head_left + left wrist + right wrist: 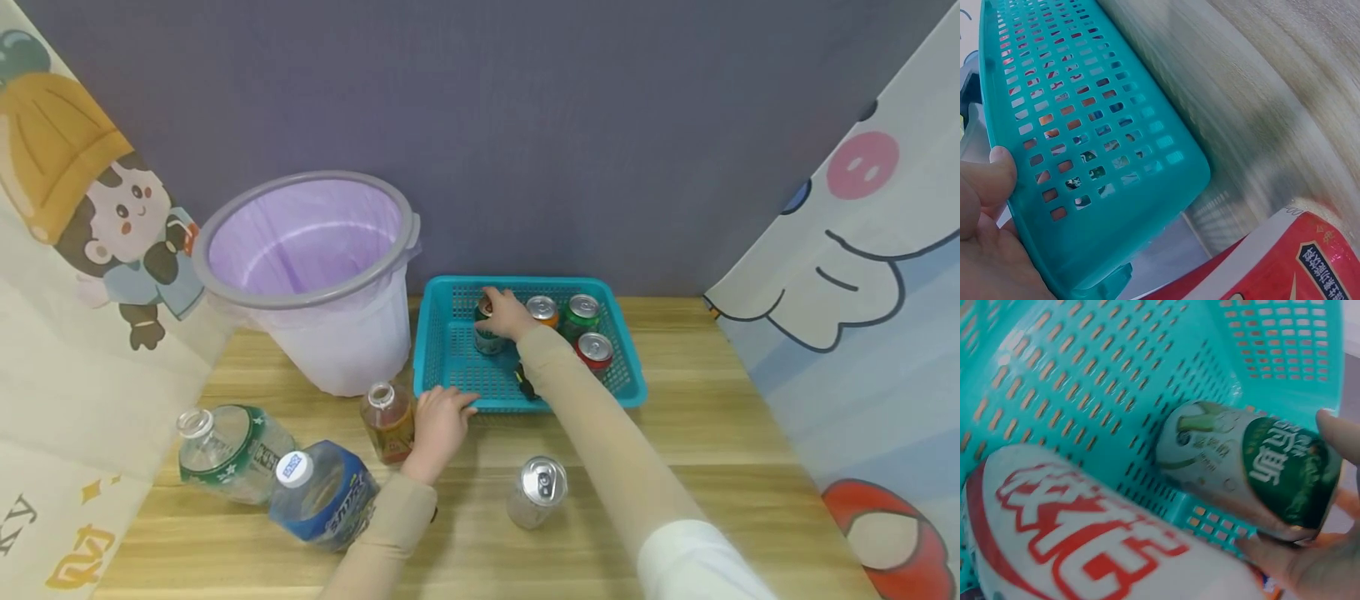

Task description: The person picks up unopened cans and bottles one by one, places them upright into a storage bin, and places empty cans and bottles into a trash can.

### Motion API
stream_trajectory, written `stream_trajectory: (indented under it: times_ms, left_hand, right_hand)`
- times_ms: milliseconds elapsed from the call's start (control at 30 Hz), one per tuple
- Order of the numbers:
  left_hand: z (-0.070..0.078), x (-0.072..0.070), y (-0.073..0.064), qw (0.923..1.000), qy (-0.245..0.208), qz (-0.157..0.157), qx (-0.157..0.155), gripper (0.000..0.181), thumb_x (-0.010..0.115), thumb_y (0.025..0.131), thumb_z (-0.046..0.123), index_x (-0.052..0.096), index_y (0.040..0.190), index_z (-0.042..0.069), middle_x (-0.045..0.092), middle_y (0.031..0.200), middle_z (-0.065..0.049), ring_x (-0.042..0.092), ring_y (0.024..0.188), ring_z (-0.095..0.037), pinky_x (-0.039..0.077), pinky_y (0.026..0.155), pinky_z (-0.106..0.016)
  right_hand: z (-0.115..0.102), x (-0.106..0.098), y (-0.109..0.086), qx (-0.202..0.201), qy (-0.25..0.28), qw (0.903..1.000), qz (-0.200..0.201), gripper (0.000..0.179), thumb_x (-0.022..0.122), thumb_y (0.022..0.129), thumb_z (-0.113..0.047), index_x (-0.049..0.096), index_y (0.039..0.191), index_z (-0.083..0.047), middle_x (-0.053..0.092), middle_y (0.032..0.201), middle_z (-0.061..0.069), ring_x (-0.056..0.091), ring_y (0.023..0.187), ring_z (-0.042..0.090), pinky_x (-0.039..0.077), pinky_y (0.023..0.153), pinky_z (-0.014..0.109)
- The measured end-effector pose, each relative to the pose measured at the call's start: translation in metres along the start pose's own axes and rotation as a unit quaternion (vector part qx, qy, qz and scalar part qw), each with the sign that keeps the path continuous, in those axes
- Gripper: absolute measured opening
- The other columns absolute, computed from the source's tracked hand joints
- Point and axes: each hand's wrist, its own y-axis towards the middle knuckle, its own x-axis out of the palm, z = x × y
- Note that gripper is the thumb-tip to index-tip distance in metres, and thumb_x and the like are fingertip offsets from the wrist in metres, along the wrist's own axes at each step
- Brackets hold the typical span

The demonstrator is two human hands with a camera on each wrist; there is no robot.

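My right hand [507, 317] is inside the turquoise plastic basket [632, 379] and grips a green-and-white drink can [1247, 469] by its top end. In the right wrist view the thumb and fingers sit around its dark green end. A white can with red characters [1085, 531] lies close beside it. My left hand [441, 425] holds the near rim of the basket, its thumb [999, 172] against the outer side in the left wrist view. Also in the basket stand an orange can [543, 312], a green can [582, 315] and a red can [594, 352].
Left of the basket stands a bin with a purple liner [337, 342]. A small bottle [390, 427] is beside my left hand, with a green-labelled bottle [236, 450] and a blue-labelled bottle [322, 496] farther left. A can [537, 493] stands on the wooden table between my arms.
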Motion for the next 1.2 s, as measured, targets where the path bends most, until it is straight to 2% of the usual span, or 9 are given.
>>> stream_trajectory:
  times_ms: [133,333,533,633,833,933,1067,1200]
  left_hand:
    - [0.001,0.001,0.001,1.0000,0.001,0.005,0.001,0.018,0.073,0.079,0.019,0.076,0.097,0.018,0.069,0.083,-0.001,0.054,0.073,-0.018,0.040,0.073,-0.033]
    - [0.001,0.002,0.003,1.0000,-0.002,0.009,0.004,0.018,0.073,0.079,0.019,0.076,0.097,0.018,0.069,0.083,-0.001,0.053,0.072,-0.018,0.040,0.073,-0.034]
    - [0.001,0.003,0.005,0.9999,-0.009,0.005,-0.002,0.018,0.073,0.079,0.017,0.076,0.097,0.016,0.069,0.083,-0.002,0.054,0.072,-0.018,0.040,0.073,-0.034]
    - [0.001,0.004,0.006,0.9999,-0.009,0.002,-0.007,0.018,0.073,0.080,0.016,0.076,0.098,0.016,0.070,0.084,-0.002,0.054,0.073,-0.018,0.040,0.074,-0.034]
    - [0.004,0.004,0.006,0.9996,-0.023,-0.008,-0.011,0.018,0.074,0.079,0.015,0.075,0.097,0.015,0.071,0.086,-0.003,0.055,0.075,-0.019,0.041,0.075,-0.036]
    - [0.005,0.004,0.006,0.9995,-0.026,-0.013,-0.015,0.019,0.074,0.079,0.014,0.075,0.098,0.015,0.071,0.086,-0.003,0.055,0.075,-0.019,0.041,0.075,-0.036]
    - [0.006,0.004,0.007,0.9994,-0.022,-0.015,-0.022,0.019,0.073,0.080,0.014,0.075,0.099,0.015,0.071,0.087,-0.002,0.055,0.076,-0.018,0.040,0.076,-0.035]
    - [0.008,0.004,0.010,0.9993,-0.024,-0.016,-0.022,0.019,0.073,0.080,0.014,0.075,0.100,0.016,0.071,0.089,-0.003,0.055,0.076,-0.018,0.041,0.077,-0.036]
  right_hand:
    - [-0.007,-0.006,-0.003,0.008,0.020,0.9997,-0.006,0.076,0.064,0.090,-0.034,0.022,0.150,-0.013,0.025,0.150,0.024,0.037,0.132,0.040,0.042,0.099,0.050]
    - [-0.018,-0.020,-0.010,0.018,0.021,0.9994,-0.020,0.075,0.062,0.090,-0.033,0.022,0.150,-0.014,0.023,0.150,0.024,0.030,0.135,0.044,0.039,0.101,0.053]
    - [-0.020,-0.032,-0.017,0.014,0.013,0.9992,-0.034,0.074,0.061,0.091,-0.034,0.023,0.150,-0.013,0.024,0.150,0.024,0.035,0.132,0.042,0.040,0.100,0.052]
    - [-0.019,-0.039,-0.022,0.001,0.009,0.9991,-0.042,0.070,0.060,0.091,-0.036,0.028,0.149,-0.011,0.028,0.149,0.022,0.036,0.133,0.039,0.039,0.101,0.051]
    - [-0.015,-0.057,-0.040,-0.060,0.044,0.9934,-0.088,0.053,0.056,0.094,-0.033,0.045,0.139,-0.007,0.047,0.141,0.014,0.046,0.128,0.031,0.042,0.100,0.047]
    - [-0.013,-0.064,-0.052,-0.081,0.042,0.9902,-0.106,0.052,0.055,0.095,-0.033,0.046,0.139,-0.006,0.048,0.140,0.015,0.048,0.126,0.031,0.043,0.100,0.046]
    - [-0.011,-0.069,-0.068,-0.087,0.029,0.9898,-0.109,0.053,0.055,0.095,-0.035,0.046,0.139,-0.007,0.049,0.139,0.017,0.050,0.123,0.032,0.045,0.096,0.046]
    - [-0.007,-0.068,-0.081,-0.092,0.025,0.9891,-0.112,0.052,0.057,0.094,-0.035,0.048,0.137,-0.009,0.052,0.134,0.017,0.057,0.112,0.031,0.048,0.090,0.043]
